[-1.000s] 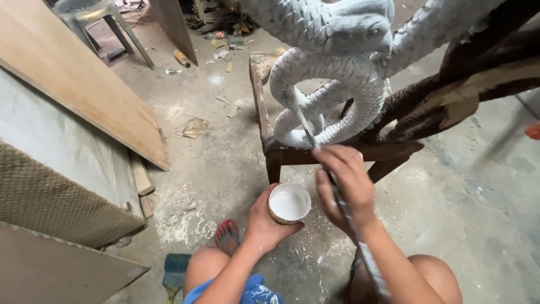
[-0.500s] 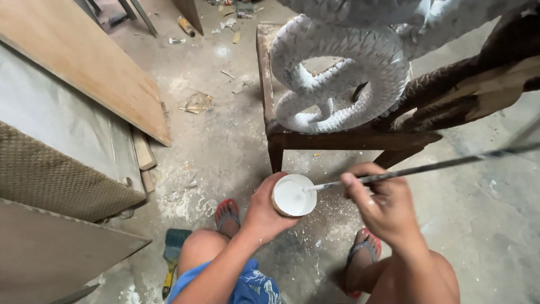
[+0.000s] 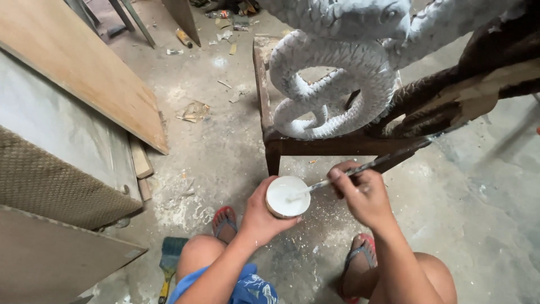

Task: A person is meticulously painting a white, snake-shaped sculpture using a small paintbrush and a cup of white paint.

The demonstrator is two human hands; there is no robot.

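While the left hand point(image 3: 260, 217) cupped the small white paint cup point(image 3: 287, 196) just below the wooden stool point(image 3: 337, 145), the right hand point(image 3: 363, 194) pinched the thin brush point(image 3: 360, 169), tip dipped in the cup. Step looked like reloading paint. Carved snake point(image 3: 337, 84) sat coiled on the stool, mostly white-coated. Next move likely needed lifting the tip clear without dripping, then reaching the coils above the stool's front rail.
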